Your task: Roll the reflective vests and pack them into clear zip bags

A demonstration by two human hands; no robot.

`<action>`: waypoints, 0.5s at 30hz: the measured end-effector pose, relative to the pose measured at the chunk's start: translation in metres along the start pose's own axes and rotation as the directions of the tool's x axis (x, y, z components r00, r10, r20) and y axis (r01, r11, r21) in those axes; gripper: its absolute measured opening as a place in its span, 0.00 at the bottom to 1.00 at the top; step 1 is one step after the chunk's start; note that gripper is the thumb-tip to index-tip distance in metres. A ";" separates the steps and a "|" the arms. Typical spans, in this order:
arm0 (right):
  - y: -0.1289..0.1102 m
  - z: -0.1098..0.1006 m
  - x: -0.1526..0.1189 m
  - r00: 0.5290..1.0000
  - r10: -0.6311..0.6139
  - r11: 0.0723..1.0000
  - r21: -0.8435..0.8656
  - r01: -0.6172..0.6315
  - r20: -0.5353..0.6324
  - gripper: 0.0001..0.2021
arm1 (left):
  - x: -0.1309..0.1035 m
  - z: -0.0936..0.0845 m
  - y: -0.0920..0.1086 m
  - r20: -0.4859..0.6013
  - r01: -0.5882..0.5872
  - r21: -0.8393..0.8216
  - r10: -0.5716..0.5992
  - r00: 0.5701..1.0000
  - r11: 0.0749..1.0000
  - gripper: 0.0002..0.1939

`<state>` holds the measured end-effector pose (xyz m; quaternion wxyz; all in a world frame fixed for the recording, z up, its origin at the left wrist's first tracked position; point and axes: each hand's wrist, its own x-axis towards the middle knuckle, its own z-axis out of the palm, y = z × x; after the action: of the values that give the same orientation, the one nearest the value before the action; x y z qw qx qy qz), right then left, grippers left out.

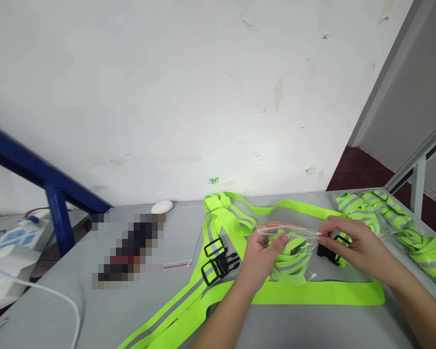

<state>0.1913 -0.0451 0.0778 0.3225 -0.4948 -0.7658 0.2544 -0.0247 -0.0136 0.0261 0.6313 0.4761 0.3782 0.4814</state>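
Observation:
A clear zip bag [294, 271] with a coiled neon-yellow reflective strap inside is held up between my hands, its red-lined zip edge at the top. My left hand [263, 252] grips the bag's left side, thumb over the front. My right hand [352, 242] pinches the top right corner of the zip edge. Below and around the bag, a loose neon-yellow strap harness [312, 293] with grey stripes lies on the grey table [101, 320]. One black buckle [221, 261] rests left of my left hand; another black buckle piece [327, 254] lies under my right hand.
Several bagged neon straps [425, 252] lie along the table's right side. Toward the left are a flat clear bag [181, 237], a pixelated object, a white oval item [162, 207], and a power strip [18, 242] with a white cable [67, 298]. A wall stands behind.

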 end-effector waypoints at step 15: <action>0.006 0.022 0.005 0.993 -0.026 0.982 0.185 0.047 -0.112 0.09 | 0.009 -0.013 0.014 -0.087 -0.130 0.211 0.151 0.985 0.969 0.08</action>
<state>0.1768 -0.0398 0.0605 0.4134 -0.4614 -0.7287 0.2920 -0.0382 -0.0010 0.0358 0.5228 0.5389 0.4229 0.5073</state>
